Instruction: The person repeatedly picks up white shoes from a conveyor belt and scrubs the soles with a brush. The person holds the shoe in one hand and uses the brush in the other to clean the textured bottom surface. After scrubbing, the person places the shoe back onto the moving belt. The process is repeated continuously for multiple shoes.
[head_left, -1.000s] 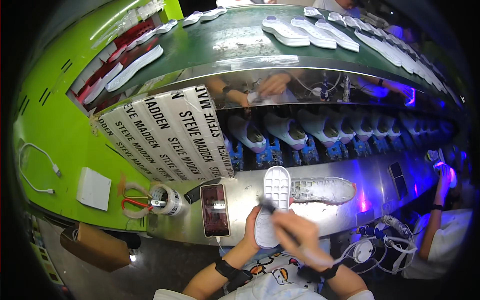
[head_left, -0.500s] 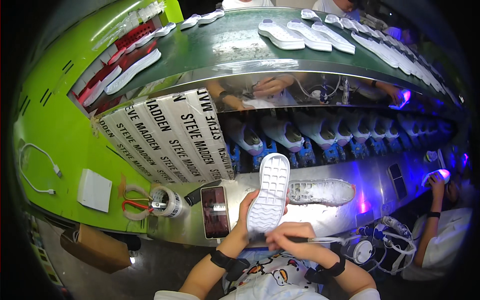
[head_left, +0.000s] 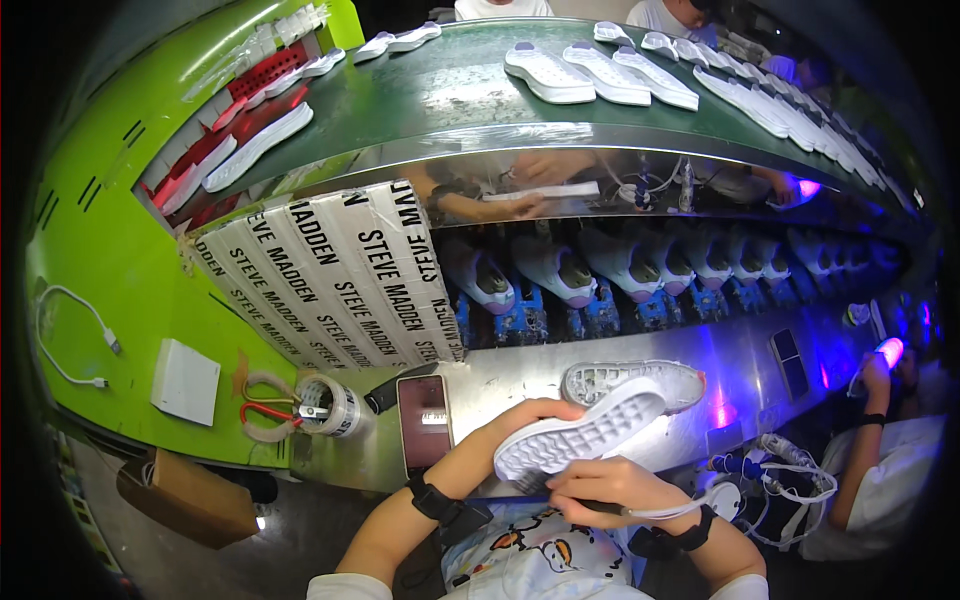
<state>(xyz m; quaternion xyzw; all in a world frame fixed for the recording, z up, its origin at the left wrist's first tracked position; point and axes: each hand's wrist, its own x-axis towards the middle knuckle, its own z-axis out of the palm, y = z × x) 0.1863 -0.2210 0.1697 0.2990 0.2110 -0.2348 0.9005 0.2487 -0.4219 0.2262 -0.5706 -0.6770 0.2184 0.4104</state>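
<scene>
In the head view, the white sole (head_left: 585, 428), at lower centre, had swung from upright to slanting, presenting its lower-left rim to the brush (head_left: 531, 482) pinched in the right hand (head_left: 622, 487); the left hand (head_left: 548, 410) gripped its far side, fingers mostly hidden.

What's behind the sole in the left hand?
Part of another sole shows on the metal bench; the held sole covers the rest and some of the left hand.

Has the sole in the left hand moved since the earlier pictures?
Yes: against the phone, the held sole has swung its upper end rightward and lower.
</scene>
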